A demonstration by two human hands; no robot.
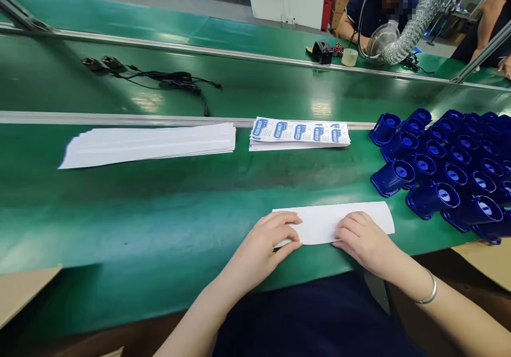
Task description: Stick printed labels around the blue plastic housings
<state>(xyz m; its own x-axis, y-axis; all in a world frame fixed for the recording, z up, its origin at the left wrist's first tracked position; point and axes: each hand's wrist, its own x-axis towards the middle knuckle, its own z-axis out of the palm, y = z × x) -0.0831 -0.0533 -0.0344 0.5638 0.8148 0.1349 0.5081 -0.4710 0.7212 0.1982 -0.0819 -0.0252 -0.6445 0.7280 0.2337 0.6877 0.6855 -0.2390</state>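
**Two hands on one white sheet: light fingers are best**

The white sheet (319, 226) lies on the green table (159, 229), in the lower middle of the frame. Our left hand (275, 237) curls over its left end, with the thumb near the lower edge; our right hand (365, 240) rests bent fingers on its right half. Whether either hand truly pinches the paper, we cannot tell. In our judgement, we should press softly, align the lower edge and move both ends evenly, so that no crease is made.

About containers: at the right of the frame, many blue cups (457, 157) are grouped closely. The nearer ones show a pale disc (444, 194) inside the rim; whether it is a separate piece, we cannot tell. In the upper right, a small pale pot (349, 57) has unclear contents.
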